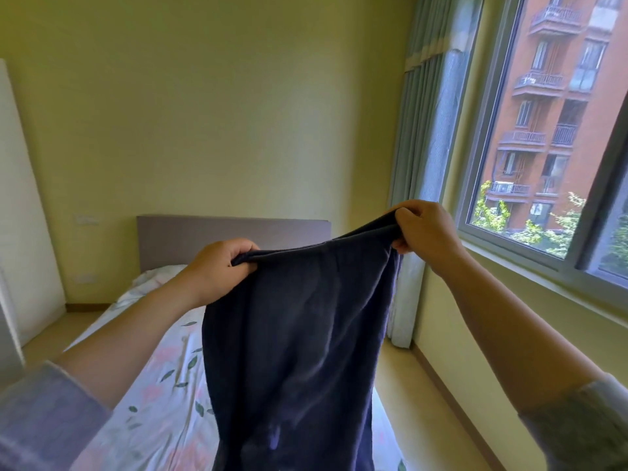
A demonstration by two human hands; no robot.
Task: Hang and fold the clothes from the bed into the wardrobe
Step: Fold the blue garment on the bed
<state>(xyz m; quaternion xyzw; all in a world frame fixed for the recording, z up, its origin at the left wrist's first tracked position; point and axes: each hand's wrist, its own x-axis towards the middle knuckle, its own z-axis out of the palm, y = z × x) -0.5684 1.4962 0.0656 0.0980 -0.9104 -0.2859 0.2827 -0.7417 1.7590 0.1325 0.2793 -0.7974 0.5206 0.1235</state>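
The dark navy garment [292,334] hangs above the bed [159,385], its top hem pulled taut between the left hand [217,266] and the right hand [424,229], the right end higher. Its cloth falls in soft folds before the bed's floral sheet, lower end out of view.

the garment [295,334] is showing a plain dark navy all over. the bed sheet [159,385] is carrying pink flowers and green leaves on white. the headboard [204,232] is looking grey-mauve, the wall [221,113] pale yellow-green, the curtain [428,130] a pale blue-grey. the left sleeve [44,419] is showing lilac-grey, the right sleeve [584,426] plain grey. outside the grey window frame [516,248], the building [560,113] is glowing orange-red, with green foliage [557,232] below.
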